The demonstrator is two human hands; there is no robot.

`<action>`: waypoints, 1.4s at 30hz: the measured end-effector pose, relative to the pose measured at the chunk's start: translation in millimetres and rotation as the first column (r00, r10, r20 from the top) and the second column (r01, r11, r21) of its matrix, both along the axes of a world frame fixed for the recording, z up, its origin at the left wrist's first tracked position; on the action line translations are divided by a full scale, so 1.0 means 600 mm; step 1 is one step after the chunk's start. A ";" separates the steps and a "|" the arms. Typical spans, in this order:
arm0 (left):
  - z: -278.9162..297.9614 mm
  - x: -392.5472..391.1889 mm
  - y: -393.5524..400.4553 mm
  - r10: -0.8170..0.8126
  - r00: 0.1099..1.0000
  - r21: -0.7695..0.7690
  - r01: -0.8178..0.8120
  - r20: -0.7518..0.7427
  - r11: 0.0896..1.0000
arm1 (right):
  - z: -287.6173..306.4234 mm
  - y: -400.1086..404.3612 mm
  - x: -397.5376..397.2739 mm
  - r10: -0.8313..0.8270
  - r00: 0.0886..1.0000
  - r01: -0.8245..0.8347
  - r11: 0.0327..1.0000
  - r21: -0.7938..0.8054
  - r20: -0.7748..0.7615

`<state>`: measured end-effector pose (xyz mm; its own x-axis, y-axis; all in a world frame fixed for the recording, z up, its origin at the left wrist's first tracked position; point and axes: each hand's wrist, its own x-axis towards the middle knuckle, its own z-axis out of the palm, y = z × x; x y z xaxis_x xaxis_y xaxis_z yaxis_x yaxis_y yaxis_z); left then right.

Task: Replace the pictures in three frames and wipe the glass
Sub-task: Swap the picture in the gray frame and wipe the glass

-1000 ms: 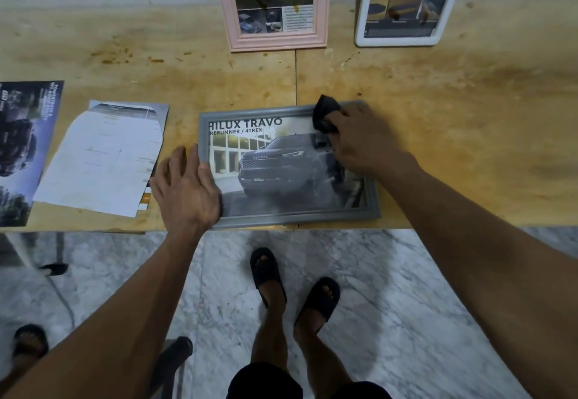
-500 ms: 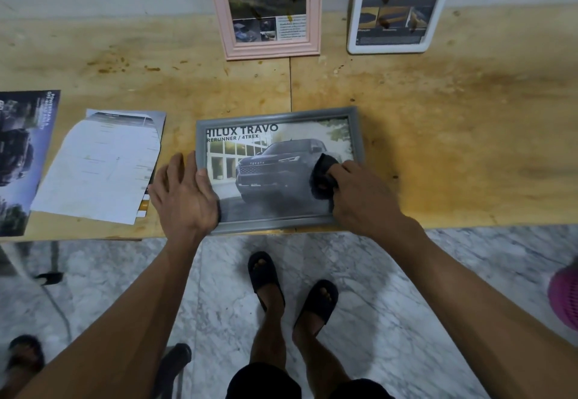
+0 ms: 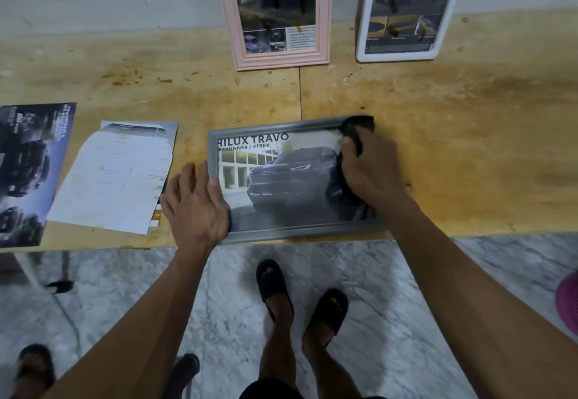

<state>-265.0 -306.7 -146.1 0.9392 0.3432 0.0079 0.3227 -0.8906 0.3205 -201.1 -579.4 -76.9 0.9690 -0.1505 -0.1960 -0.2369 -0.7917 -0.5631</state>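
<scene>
A grey picture frame lies flat at the front edge of the wooden table, holding a truck picture titled HILUX TRAVO. My left hand rests flat on the frame's lower left corner, fingers straight. My right hand grips a black cloth and presses it on the glass at the frame's upper right corner. A pink frame and a white frame lean upright against the wall at the back, each with a car picture in it.
Loose paper sheets lie left of the grey frame, and a dark car brochure lies at the far left. Below the table edge are a marble floor and my sandalled feet. Something pink shows at the right edge.
My right hand with the cloth went from the frame's upper right down to the lower right of the glass, then back up to the upper right corner. My left hand stayed put.
</scene>
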 end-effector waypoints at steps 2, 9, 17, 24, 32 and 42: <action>0.005 -0.004 0.002 -0.019 1.000 -0.017 0.019 0.011 1.000 | -0.033 0.025 -0.004 0.073 0.992 -0.082 0.993 -0.088 -0.100; 0.003 -0.004 0.008 -0.019 1.000 -0.002 0.019 -0.002 1.000 | -0.061 0.128 -0.005 0.114 0.992 -0.118 0.990 -0.082 -0.056; 0.006 -0.002 0.008 0.014 0.998 -0.025 -0.015 -0.055 1.000 | -0.061 0.272 -0.019 0.393 0.916 -0.397 0.917 -0.042 -0.083; 0.010 0.000 0.013 0.034 0.997 -0.116 -0.042 -0.065 0.992 | -0.056 0.270 -0.075 0.526 0.850 -0.521 0.844 -0.131 0.008; 0.012 0.001 0.017 -0.012 0.994 -0.089 0.002 -0.110 0.996 | -0.018 0.091 -0.042 0.216 0.975 -0.222 0.918 -0.330 -0.055; 0.047 0.035 0.021 0.218 0.959 -0.411 -0.276 -0.182 0.869 | -0.018 0.161 -0.084 0.307 0.947 -0.317 0.939 -0.135 -0.090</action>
<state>-243.7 -294.1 -117.8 0.8063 0.5066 -0.3052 0.5770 -0.5607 0.5939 -251.3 -482.9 -87.8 0.9572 0.1258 -0.2607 0.0024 -0.9041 -0.4273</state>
